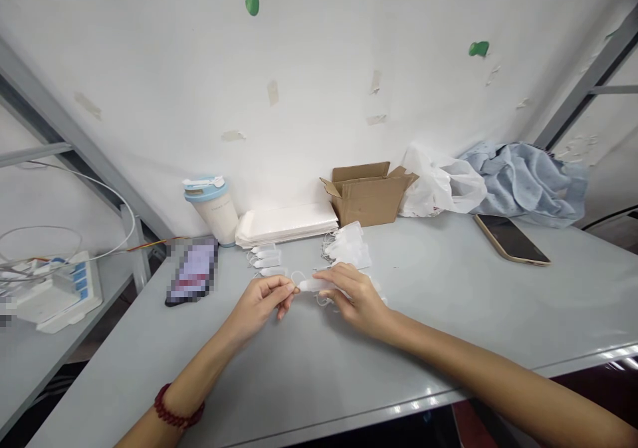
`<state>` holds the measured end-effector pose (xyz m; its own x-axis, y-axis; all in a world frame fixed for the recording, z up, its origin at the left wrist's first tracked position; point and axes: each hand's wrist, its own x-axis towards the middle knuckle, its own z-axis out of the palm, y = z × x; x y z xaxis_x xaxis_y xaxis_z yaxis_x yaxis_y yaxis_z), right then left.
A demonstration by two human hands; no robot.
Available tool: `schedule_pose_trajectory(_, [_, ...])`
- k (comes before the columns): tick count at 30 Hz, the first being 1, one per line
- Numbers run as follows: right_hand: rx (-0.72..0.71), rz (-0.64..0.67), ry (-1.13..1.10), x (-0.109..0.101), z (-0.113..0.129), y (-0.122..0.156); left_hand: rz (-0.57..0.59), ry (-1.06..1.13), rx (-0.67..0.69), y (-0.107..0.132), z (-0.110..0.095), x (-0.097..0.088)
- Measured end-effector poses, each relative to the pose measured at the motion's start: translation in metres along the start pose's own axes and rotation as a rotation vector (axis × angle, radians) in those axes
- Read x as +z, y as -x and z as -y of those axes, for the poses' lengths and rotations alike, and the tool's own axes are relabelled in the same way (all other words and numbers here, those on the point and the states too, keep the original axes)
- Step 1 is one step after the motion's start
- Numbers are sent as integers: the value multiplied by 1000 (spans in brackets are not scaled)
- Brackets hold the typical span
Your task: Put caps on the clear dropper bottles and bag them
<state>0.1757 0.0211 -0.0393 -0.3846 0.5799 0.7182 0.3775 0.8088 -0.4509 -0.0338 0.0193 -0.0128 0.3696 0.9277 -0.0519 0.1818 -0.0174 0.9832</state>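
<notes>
Over the middle of the table, a small white tag with a thin string loop [308,286] is stretched between my hands. My left hand [264,298] pinches its narrow left end between thumb and fingertips. My right hand [356,298] has its thumb and fingers closed around the tag's right part, which they partly cover. Just beyond my left hand lies a small row of similar white tags [268,260]. A larger pile of white tags with string loops [351,243] lies behind my right hand, which hides some of it.
Along the wall stand a blue-lidded cup [214,212], a stack of white envelopes or sleeves [289,225], an open cardboard box [371,199], a white plastic bag [441,182] and bundled blue cloth [528,182]. Phones lie left [194,272] and right [513,238]. A power strip [74,295] sits far left.
</notes>
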Motion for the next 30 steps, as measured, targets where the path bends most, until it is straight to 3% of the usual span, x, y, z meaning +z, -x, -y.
schedule_pose_trajectory(6, [3,9,13,-2,0,-2,13,66,-17,-1,3,-2])
schedule_pose_trajectory(11, [18,17,20,-2,1,-3,-48,107,-82,-3,3,-5])
schedule_pose_trajectory(21, [-7,50,78,0,-1,-2,-6,-36,-25,-2,-5,-7])
schedule_pose_trajectory(24, [35,91,107,-2,-1,-3,-136,2,-28,-4,-6,-17])
schedule_pose_trajectory(30, [50,190,219,-7,-5,-5,-568,143,-20,-10,-3,-48])
